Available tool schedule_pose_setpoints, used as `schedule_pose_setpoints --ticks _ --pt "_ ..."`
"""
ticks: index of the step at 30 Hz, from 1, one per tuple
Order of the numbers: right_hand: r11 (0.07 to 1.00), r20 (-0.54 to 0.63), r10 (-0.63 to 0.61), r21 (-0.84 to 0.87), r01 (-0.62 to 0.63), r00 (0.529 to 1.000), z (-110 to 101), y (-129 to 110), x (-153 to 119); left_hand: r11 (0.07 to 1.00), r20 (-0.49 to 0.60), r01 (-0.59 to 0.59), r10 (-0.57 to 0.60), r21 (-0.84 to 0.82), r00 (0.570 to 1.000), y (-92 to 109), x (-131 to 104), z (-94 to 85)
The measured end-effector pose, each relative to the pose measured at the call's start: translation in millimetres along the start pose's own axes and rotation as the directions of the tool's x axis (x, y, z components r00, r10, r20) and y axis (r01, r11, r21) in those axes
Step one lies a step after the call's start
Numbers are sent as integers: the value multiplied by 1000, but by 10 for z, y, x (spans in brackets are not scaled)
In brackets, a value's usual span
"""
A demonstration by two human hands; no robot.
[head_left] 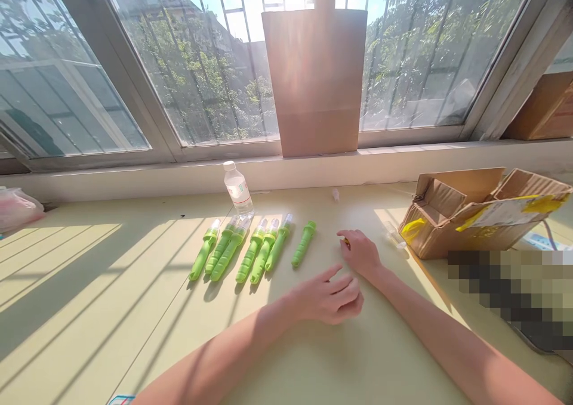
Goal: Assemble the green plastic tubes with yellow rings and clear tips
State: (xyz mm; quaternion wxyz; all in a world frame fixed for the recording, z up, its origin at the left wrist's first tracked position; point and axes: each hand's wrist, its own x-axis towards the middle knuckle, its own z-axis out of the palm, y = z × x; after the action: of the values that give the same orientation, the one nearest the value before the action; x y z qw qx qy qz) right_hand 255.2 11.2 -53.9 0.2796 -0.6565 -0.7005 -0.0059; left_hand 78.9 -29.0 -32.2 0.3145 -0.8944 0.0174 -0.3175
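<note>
I'm counting seven green tubes (229, 254), some room toward tabletop (134, 327) far edge; left hand (333, 296) looking loosely spread, right hand (362, 253) can't tell.

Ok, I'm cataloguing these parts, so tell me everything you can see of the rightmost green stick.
The stick is bright green and looks like plastic, with ridges along its shaft and a wider collar at its far end. No clear cap shows on it. It lies slantwise on the table, collar toward the window, narrower end toward the person, apart from its neighbour. Neither the left hand nor the right hand touches it. Finer detail is too small to tell.
</note>
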Motion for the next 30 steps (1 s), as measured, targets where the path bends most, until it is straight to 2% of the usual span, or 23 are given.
schedule_pose_setpoints --ticks 3,6,8,11,13,14,16,18,20,28,30 --pt "1000 5 -4 6 4 1000 -12 -7 -8 998 -51 -47 45 -31 998 22 14 -25" --pt "1000 2 -6 25 6 1000 -9 -10 -14 999 -29 -31 29 -42 999 28 13 -25" --pt "998 -8 4 69 -3 1000 2 -2 -9 999 26 18 -17 -48 1000 26 10 -21" --pt "964 2 64 258 -62 998 8 33 23 978 125 197 -188 -64 974 3 4 -9" --pt "859 53 135 491 -144 989 -16 70 55 924 200 377 -358 -68 912 -24 -6 13" --pt "767 94 171 612 -192 981 -37 90 70 879 237 473 -448 -61 862 -39 -13 28" --pt "541 183 239 790 -287 954 -92 126 96 765 299 643 -608 -28 736 -63 -35 67" --pt "382 238 271 863 -331 933 -149 151 110 649 331 760 -722 20 607 -73 -62 109" --pt "312 255 273 889 -336 928 -193 164 116 578 346 814 -777 62 526 -71 -86 145" --pt "252 279 290 900 -354 915 -239 189 138 472 369 863 -846 180 385 -71 -134 221" --pt "248 287 292 899 -361 913 -226 201 145 461 372 867 -850 187 372 -77 -143 232"
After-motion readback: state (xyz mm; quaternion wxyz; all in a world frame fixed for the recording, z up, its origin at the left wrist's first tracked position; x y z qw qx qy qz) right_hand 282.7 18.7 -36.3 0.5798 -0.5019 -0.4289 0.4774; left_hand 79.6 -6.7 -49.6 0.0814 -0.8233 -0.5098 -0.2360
